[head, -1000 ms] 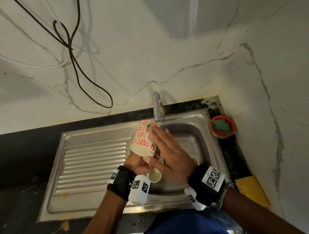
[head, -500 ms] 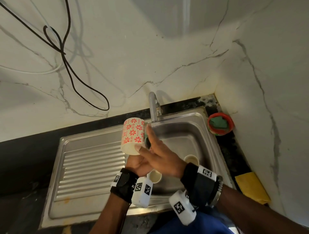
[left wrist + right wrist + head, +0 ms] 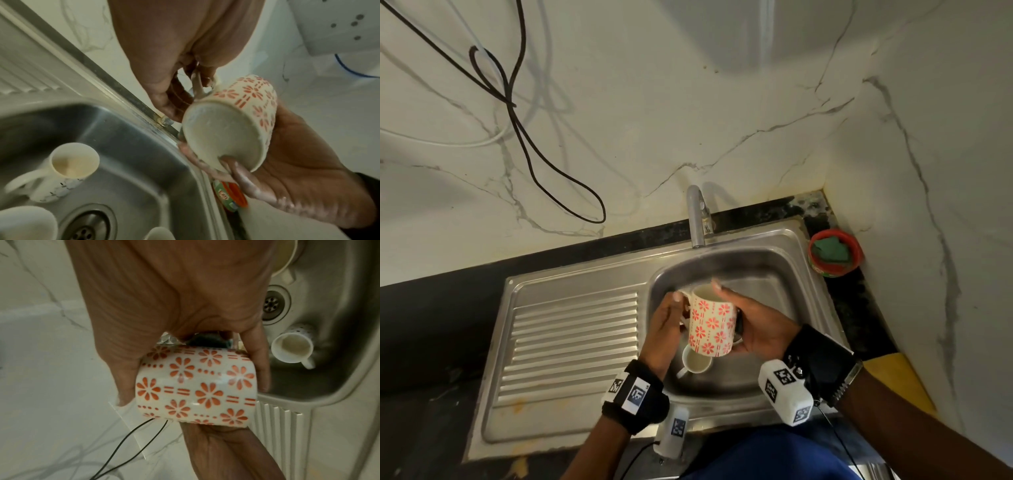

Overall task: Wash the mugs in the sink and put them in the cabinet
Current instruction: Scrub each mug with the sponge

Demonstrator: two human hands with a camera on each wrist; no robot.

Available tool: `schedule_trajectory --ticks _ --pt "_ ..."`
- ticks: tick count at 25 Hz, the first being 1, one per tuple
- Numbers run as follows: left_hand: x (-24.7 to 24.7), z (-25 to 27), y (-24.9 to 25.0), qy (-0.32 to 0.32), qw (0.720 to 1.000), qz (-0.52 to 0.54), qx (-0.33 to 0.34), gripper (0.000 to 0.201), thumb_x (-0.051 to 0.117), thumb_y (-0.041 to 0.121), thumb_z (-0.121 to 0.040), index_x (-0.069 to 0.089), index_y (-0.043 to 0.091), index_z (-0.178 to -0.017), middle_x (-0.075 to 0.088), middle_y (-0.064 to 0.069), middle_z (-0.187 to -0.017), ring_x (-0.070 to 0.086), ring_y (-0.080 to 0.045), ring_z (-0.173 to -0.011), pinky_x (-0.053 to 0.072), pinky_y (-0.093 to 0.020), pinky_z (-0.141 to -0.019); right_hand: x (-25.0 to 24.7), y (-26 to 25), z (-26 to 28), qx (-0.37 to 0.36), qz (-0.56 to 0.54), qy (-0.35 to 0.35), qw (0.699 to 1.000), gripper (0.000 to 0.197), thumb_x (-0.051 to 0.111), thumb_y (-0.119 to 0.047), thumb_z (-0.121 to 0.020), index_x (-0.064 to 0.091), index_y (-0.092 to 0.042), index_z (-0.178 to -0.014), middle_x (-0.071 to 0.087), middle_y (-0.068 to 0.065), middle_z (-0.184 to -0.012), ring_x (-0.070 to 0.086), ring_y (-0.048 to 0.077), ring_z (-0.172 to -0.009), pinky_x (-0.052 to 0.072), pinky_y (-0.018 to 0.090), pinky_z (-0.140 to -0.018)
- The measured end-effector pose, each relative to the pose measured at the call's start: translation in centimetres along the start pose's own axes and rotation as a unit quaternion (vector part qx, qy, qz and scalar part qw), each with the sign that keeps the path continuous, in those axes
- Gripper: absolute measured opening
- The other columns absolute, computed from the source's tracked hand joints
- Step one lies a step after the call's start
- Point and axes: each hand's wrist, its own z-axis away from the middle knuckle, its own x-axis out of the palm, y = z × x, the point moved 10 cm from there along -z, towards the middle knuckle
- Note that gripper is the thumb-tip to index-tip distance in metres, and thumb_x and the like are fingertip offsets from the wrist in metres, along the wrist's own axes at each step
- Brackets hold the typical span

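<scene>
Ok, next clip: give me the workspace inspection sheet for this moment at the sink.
Surface: steel sink with ribbed drainboard, dark counter.
Job's things: floral mug held above the basin; a white mug and at least two more in the basin.
Clutter: red bowl with green scrubber, yellow cloth.
Grippers: left hand grips the floral mug's handle; right hand presses a dark scrub pad against its side.
Cables: black cable and white cable on the wall.
Surroundings: marble-look walls, faucet; no cabinet in view.
</scene>
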Motion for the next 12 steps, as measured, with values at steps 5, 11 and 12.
schedule_trajectory --ticks 5,11,12 --pt "2.0 0.5 -0.1 -0.059 0.998 -0.027 0.025 0.033 0.045 0.035 -0.107 0.056 0.003 -0.109 0.073 -0.002 -0.094 0.072 -0.016 -0.089 0.058 -0.028 -0.075 -4.8 3.4 -2.7 0.024 -0.019 0.11 0.993 0.031 0.057 -0.004 -0.097 0.064 0.0 -0.127 0.07 0.026 -0.127 0.069 0.038 -0.116 0.056 0.058 -0.099" --pt "1.3 -1.3 -7.1 -0.019 0.972 -0.188 -0.138 0.068 0.065 0.079 -0.077 0.07 0.018 -0.106 0.076 0.0 -0.099 0.072 -0.019 -0.093 0.055 -0.037 -0.085 -7.7 -0.9 -2.0 -0.129 0.345 0.293 0.882 0.034 0.064 -0.002 -0.084 0.077 -0.015 -0.113 0.075 0.008 -0.112 0.07 0.028 -0.1 0.063 0.051 -0.082" --pt "1.3 -1.9 -8.9 -0.03 0.952 -0.255 -0.168 0.06 0.067 0.072 -0.078 0.071 0.017 -0.102 0.075 0.0 -0.094 0.072 -0.02 -0.089 0.056 -0.039 -0.084 -7.1 -1.5 -2.2 -0.135 0.417 0.288 0.851 0.031 0.066 -0.008 -0.084 0.078 -0.016 -0.111 0.076 0.006 -0.11 0.069 0.027 -0.101 0.061 0.049 -0.085"
